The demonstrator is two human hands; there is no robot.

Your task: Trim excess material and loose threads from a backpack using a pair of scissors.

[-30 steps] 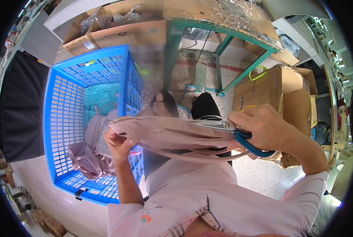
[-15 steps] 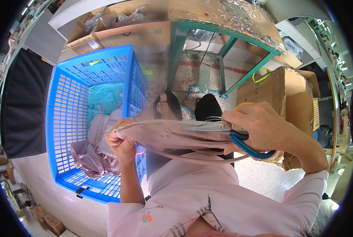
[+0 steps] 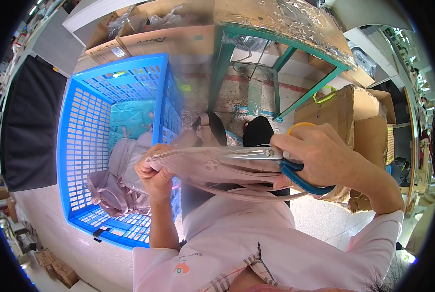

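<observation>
A dusty-pink fabric bag (image 3: 212, 168) with long strips or straps along its lower side is stretched across my lap. My left hand (image 3: 154, 170) is closed on its left end, pinching the bunched cloth. My right hand (image 3: 319, 153) has its fingers in the loops of a pair of scissors (image 3: 298, 176) with one blue and one yellow handle. The metal blades point left and lie along the bag's upper right part. Fabric partly hides the lower blade, so I cannot tell whether it is cutting.
At my left stands a blue plastic crate (image 3: 88, 146) holding pink bags (image 3: 125, 168) and a teal bundle (image 3: 130, 119). Ahead is a green-framed table (image 3: 280, 29) strewn with scraps. Cardboard boxes stand at right (image 3: 334, 107) and far left (image 3: 166, 41).
The scissors have moved slightly left and up along the bag, showing more of the upper blade. My left hand keeps its hold. The whole view has shifted a little.
</observation>
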